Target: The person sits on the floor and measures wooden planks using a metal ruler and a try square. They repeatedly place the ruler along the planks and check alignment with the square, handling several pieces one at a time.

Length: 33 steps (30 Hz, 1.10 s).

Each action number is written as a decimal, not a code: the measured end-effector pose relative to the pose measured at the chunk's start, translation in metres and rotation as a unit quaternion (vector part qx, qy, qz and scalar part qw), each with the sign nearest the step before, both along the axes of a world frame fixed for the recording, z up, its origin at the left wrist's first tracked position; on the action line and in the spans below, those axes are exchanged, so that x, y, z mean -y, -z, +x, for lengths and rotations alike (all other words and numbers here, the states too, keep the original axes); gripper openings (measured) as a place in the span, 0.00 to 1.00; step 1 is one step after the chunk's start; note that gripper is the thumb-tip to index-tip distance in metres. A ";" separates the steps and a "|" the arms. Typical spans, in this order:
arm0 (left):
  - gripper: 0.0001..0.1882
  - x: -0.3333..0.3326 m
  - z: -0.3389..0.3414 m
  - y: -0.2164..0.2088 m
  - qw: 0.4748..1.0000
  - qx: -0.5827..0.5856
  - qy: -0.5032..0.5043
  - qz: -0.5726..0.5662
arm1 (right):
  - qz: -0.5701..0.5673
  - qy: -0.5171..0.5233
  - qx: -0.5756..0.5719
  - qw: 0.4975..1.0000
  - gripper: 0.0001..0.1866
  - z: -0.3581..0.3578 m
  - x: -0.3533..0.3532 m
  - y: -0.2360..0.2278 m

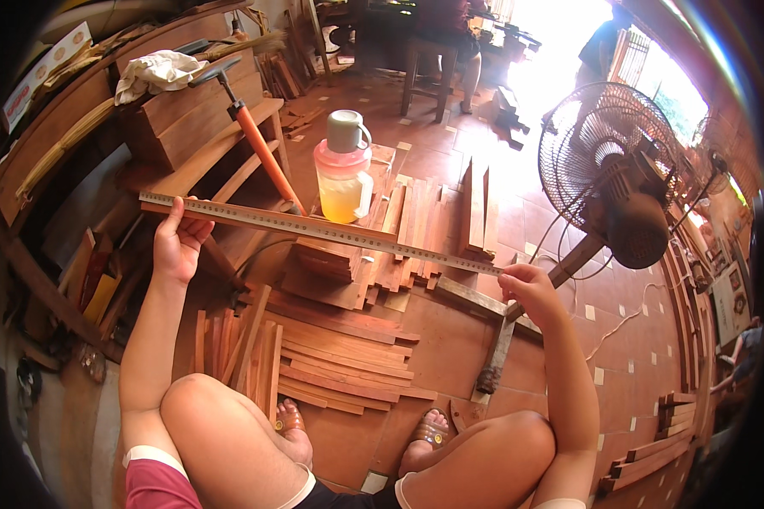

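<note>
A long measuring tape (306,224) stretches between my two hands, sloping down to the right, its pale face marked with graduations. Along its edge runs a thin reddish wooden strip (229,216). My left hand (181,242) pinches both near their left end, thumb on top. At the right end, my right hand (530,293) has thumb and fingers closed on the tape; whether the strip reaches that far, I cannot tell. Beneath them lie stacked wooden boards (323,259) and several narrow wooden slats (407,225). A pile of curved slats (339,356) covers the floor before my feet.
A jug (343,182) of yellow liquid with a grey cup on top stands on the boards. Behind sits an orange hand pump (259,140) beside a wooden bench (204,161). To the right is a standing fan (611,170) on a wooden base. A person (603,47) stands near the bright doorway.
</note>
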<state>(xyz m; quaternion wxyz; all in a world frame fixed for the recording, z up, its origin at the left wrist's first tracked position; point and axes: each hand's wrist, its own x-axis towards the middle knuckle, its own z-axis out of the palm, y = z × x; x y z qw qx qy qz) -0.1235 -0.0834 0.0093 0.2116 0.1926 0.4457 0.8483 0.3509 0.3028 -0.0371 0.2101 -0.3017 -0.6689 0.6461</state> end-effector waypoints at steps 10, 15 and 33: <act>0.16 -0.004 0.006 -0.002 1.000 -0.001 0.004 -0.001 | 0.015 0.011 -0.013 1.000 0.06 0.000 -0.003 0.005; 0.16 -0.003 0.004 -0.002 1.000 0.002 0.015 0.005 | 0.002 0.002 -0.033 0.999 0.06 0.003 -0.006 0.008; 0.17 -0.009 0.008 0.002 1.000 -0.014 0.027 -0.004 | -0.053 -0.015 -0.034 0.998 0.04 0.011 -0.014 0.015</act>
